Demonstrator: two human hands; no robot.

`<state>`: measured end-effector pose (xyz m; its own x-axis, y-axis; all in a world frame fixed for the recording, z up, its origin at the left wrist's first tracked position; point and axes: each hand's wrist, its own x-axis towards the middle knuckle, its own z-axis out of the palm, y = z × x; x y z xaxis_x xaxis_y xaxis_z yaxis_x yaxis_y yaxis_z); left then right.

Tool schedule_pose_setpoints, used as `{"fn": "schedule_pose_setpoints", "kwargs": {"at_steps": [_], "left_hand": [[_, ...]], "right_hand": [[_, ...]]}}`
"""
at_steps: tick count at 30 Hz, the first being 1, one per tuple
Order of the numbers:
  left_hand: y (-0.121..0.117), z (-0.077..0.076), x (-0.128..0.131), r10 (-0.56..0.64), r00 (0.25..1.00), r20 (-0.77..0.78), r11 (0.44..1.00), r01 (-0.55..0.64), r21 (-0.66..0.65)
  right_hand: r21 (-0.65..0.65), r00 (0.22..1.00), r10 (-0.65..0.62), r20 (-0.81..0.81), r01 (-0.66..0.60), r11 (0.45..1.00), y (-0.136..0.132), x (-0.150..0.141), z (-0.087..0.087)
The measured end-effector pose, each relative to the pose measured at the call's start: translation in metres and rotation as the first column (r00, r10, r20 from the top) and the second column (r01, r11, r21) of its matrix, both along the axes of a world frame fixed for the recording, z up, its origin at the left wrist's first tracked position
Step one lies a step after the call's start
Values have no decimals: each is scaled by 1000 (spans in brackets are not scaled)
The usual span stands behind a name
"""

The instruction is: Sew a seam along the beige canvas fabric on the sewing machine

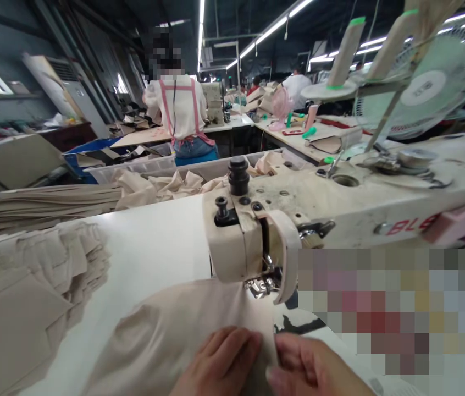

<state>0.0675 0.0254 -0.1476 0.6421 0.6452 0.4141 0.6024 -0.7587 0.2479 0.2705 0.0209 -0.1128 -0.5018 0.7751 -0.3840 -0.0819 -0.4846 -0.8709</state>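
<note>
A beige piece of fabric [183, 324] lies on the white table [150, 242] under the head of a cream sewing machine [257, 236]. My left hand [220, 363] rests flat on the fabric at the bottom edge, fingers stretched forward. My right hand [310, 368] lies beside it, fingers together, pressing the fabric's edge just in front of the presser foot [262, 286]. Both hands are partly cut off by the frame.
A tall stack of folded beige pieces [22, 297] sits at the left. More beige cloth fills bins [154, 184] behind the table. Thread cones [346, 52] and a fan [434, 82] stand at the right. A person in a pink apron [181, 115] works farther back.
</note>
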Motion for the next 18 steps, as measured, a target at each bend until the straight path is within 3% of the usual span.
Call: {"fn": "schedule_pose_setpoints", "kwargs": {"at_steps": [2, 4, 7, 10, 16, 18], "left_hand": [[3, 6, 1, -26, 999, 44, 998, 29, -57], [5, 14, 0, -55, 994, 90, 991, 66, -115], [15, 29, -2, 14, 977, 212, 938, 61, -341], [33, 42, 6, 203, 953, 226, 817, -38, -575], [62, 48, 23, 261, 959, 109, 712, -115, -693], [63, 45, 25, 324, 942, 88, 702, -177, -690]], "right_hand": [[91, 970, -176, 168, 163, 982, 13, -5, 1], [126, 931, -276, 239, 253, 959, 22, -10, 1], [81, 960, -230, 160, 220, 972, 26, -17, 0], [63, 971, -196, 133, 189, 980, 24, -21, -4], [145, 949, -197, 246, 165, 976, 19, -16, -15], [367, 899, -287, 330, 158, 917, 15, -14, -17]]}}
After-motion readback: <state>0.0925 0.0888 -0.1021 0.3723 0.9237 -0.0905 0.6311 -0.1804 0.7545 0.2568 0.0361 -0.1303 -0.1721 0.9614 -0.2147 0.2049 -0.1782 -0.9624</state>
